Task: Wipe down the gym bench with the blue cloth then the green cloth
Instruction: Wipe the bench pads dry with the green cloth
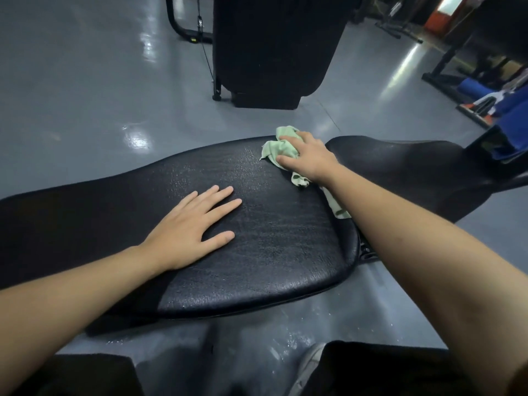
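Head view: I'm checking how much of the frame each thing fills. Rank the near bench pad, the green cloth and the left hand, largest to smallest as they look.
1. Near bench pad, by far.
2. Left hand.
3. Green cloth, though the right hand covers part of it, so this rank is unsure.

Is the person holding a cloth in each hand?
No, only the right hand grips the green cloth; the left hand lies flat and bare on the black bench pad.
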The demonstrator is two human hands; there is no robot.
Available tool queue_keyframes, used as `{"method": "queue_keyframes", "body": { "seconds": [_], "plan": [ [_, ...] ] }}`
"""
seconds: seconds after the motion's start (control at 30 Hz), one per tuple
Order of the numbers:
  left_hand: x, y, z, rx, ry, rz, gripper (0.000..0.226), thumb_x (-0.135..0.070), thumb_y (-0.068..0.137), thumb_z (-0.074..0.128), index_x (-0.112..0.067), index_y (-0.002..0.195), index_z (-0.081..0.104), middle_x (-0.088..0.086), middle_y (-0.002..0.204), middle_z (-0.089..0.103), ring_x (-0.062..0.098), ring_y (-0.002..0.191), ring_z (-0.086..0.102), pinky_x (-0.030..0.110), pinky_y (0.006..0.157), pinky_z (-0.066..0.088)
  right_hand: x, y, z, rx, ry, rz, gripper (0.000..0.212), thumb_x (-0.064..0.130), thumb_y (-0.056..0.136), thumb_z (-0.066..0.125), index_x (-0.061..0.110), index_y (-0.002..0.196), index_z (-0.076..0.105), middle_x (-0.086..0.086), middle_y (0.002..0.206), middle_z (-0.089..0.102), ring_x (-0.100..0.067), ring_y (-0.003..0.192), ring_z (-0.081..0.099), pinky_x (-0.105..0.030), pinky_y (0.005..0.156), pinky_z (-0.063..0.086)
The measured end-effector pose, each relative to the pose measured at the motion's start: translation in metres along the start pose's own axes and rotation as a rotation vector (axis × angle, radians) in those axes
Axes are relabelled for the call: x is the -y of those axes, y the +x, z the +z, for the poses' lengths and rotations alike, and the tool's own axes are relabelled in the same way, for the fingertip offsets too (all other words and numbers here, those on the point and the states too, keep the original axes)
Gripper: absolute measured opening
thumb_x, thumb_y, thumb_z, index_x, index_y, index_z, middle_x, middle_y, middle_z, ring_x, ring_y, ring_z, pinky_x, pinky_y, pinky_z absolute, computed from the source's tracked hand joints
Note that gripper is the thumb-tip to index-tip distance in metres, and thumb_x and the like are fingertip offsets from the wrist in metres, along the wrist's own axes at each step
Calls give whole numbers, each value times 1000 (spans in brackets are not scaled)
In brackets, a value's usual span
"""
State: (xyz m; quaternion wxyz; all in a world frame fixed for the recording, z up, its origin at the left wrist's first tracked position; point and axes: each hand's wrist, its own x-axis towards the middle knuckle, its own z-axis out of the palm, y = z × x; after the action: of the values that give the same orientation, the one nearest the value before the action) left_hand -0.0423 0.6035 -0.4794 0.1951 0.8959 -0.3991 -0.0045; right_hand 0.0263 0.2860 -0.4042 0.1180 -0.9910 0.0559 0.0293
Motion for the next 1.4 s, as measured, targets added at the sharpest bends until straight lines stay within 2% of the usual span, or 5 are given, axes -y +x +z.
{"method": "queue_keyframes", "body": {
  "seconds": [0.23, 0.57, 0.8, 1.17, 1.4],
  "plan": [
    [0, 0, 0, 15, 10, -2, 67, -75, 94, 18, -50, 156, 11, -25, 166, -1, 0, 153, -5, 40, 127, 5, -6, -60, 6, -31, 10, -32, 62, 61, 88, 51, 48, 146, 37, 8, 164, 13, -15, 151, 5, -47, 114, 26],
    [1, 0, 1, 10, 8, 8, 69, -75, 94, 19, -47, 157, 15, -24, 166, 3, 1, 153, -2, 40, 127, 6, -15, -137, 22, -63, -79, -172, 70, 72, 79, 33, 46, 145, 39, 8, 163, 20, -17, 151, 9, -51, 118, 21],
    [1, -1, 1, 21, 19, 17, 72, -75, 93, 17, -45, 158, 15, -20, 167, 4, 5, 154, 0, 37, 126, 3, -10, -193, 31, -86, -99, -214, 67, 68, 83, 33, 46, 146, 39, 8, 164, 20, -17, 153, 6, -55, 119, 9],
    [5, -12, -4, 55, 36, 42, 81, -82, 88, 8, -42, 158, 15, -17, 168, 5, 8, 155, 3, 34, 125, 3, 5, -229, 45, -31, -202, -435, 70, 66, 92, 37, 34, 153, 32, 5, 165, 18, -17, 154, 8, -52, 119, 18],
    [20, -29, -12, 54, 60, 83, 72, -73, 93, 19, -42, 158, 20, -19, 167, 8, 7, 154, 9, 32, 125, 10, 50, -217, 67, -1, -317, -648, 78, 68, 92, 42, 24, 155, 30, -7, 165, 21, -27, 153, 12, -56, 118, 19]
  ]
}}
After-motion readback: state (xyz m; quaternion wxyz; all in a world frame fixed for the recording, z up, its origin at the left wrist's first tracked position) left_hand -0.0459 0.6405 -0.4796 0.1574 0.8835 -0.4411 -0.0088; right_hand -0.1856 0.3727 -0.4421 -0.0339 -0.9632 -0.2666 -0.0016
